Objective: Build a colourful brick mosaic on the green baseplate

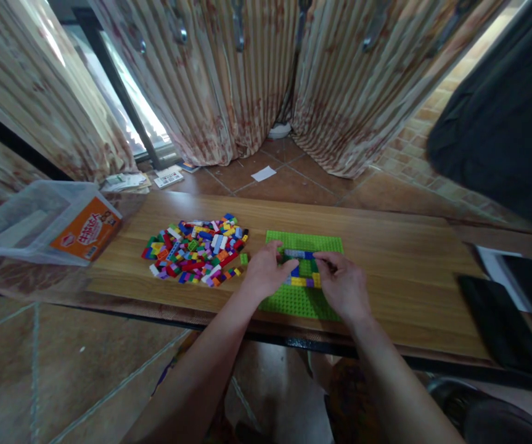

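A green studded baseplate [293, 303] lies on the wooden table, and a rectangular outline of toy bricks stands on it. A grey brick [294, 253] and a blue brick [309, 254] are in its far side; a yellow brick [298, 281] is in the near side. My left hand [268, 270] rests at the outline's left side, thumb and forefinger apart, with nothing visible between them. My right hand [343, 285] pinches at the blue brick at the far right corner. Its fingers partly hide the right side of the outline.
A heap of loose coloured bricks [196, 251] lies left of the baseplate, with a light green brick [244, 259] at its edge. A clear plastic tub [39, 203] with an orange label stands far left. A black tablet-like object [497, 314] lies on the right.
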Motion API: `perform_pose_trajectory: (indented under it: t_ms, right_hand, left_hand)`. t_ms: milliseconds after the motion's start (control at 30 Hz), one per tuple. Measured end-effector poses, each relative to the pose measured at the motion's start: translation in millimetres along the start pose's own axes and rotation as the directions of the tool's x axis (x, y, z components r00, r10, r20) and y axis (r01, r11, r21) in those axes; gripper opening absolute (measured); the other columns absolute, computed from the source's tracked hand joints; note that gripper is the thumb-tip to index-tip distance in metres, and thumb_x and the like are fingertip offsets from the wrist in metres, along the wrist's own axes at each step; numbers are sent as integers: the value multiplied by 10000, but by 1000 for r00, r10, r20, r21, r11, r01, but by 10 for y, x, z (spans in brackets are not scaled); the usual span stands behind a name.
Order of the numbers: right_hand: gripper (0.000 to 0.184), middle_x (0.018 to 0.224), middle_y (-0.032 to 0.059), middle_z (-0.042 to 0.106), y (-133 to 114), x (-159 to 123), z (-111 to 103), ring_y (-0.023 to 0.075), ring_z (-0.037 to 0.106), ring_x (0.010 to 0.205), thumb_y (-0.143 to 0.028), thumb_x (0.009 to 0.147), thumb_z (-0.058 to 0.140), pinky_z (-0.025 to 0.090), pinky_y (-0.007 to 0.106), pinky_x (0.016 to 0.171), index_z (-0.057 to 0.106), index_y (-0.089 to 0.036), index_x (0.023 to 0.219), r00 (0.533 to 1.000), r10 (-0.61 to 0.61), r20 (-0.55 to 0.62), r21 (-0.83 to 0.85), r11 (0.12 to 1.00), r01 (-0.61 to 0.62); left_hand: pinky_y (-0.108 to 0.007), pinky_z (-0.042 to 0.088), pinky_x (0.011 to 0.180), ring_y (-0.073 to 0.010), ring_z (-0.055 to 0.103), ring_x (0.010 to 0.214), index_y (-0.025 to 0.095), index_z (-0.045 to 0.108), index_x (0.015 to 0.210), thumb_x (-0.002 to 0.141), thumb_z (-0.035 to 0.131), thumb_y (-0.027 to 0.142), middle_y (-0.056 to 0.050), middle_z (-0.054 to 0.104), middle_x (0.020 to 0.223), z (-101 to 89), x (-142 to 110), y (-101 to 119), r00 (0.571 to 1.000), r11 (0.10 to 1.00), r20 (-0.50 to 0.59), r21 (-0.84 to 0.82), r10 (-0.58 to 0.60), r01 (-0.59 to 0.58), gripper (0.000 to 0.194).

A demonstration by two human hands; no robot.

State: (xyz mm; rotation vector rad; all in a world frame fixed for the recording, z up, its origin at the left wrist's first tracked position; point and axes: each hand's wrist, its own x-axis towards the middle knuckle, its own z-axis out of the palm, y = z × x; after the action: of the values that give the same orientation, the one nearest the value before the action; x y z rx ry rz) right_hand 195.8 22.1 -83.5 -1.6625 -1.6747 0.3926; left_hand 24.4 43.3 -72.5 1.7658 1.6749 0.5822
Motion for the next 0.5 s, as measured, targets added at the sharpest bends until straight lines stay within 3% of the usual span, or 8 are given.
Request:
perform_pose_trajectory:
  t_ms: [133,500]
  right_hand:
    - [290,912,87,750,-4,7,-7,200,663,735,-304,860,495,503,330,713,746,-171,916,1000,14,-3,13,1000,-14]
    - [320,922,94,753,40,-18,2,224,679,769,-355,852,485,512,359,752,746,-184,924,999,28,30,-6,1000,-27]
  left_hand:
    - [-335,503,825,-221,638,924,134,514,1291,785,707,351,-80,664,1047,-37,-6,6,999,1000,32,-26,8,-7,583]
    - [-365,498,915,-258,620,1025,122,524,1270,681,768,283,-102,647,1100,38,-25,70,1000,997,-15,67,-27,28,657]
